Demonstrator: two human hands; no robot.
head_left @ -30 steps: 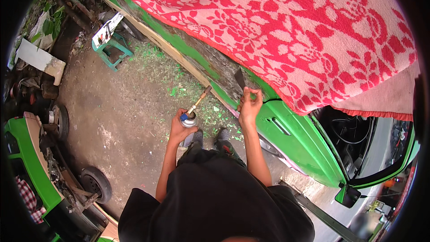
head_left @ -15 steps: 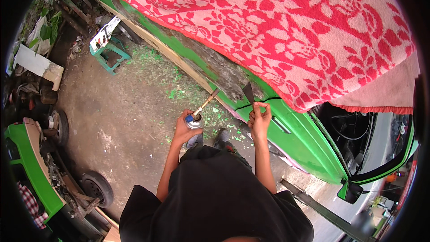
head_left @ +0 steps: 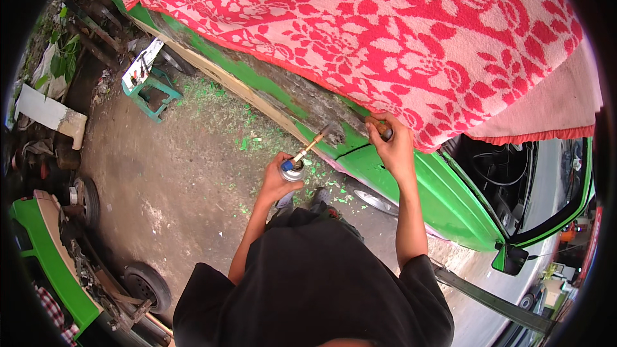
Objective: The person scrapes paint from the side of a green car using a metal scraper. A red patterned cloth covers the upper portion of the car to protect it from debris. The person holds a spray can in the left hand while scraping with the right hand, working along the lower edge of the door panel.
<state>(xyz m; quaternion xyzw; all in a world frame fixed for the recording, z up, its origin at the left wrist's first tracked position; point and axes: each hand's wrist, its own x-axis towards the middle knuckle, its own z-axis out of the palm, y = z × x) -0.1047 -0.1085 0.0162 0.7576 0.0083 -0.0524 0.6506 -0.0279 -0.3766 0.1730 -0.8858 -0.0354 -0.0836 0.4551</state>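
Note:
My left hand [head_left: 276, 178] is closed around a gas blowtorch [head_left: 295, 166], a canister with a blue fitting and a long brass nozzle. Its tip points up and right at the side of a green car [head_left: 443, 196], close to a grey-brown patch [head_left: 315, 108] where the paint is gone. My right hand [head_left: 395, 148] is raised to the same panel, just below the hanging cloth, and grips a scraper [head_left: 384, 132] by its wooden handle. The scraper's blade is hard to make out here. Whether a flame burns at the nozzle, I cannot tell.
A red and pink floral towel [head_left: 360, 32] covers the car's upper part. Green paint flakes [head_left: 244, 144] litter the ground. A green stool [head_left: 151, 93] bearing tools stands at the far left. Loose wheels [head_left: 146, 286] and another green vehicle body [head_left: 54, 257] lie left.
My right hand has moved up and right with the scraper, turning so the handle shows and the blade no longer stands out. The blowtorch in my left hand has shifted slightly right.

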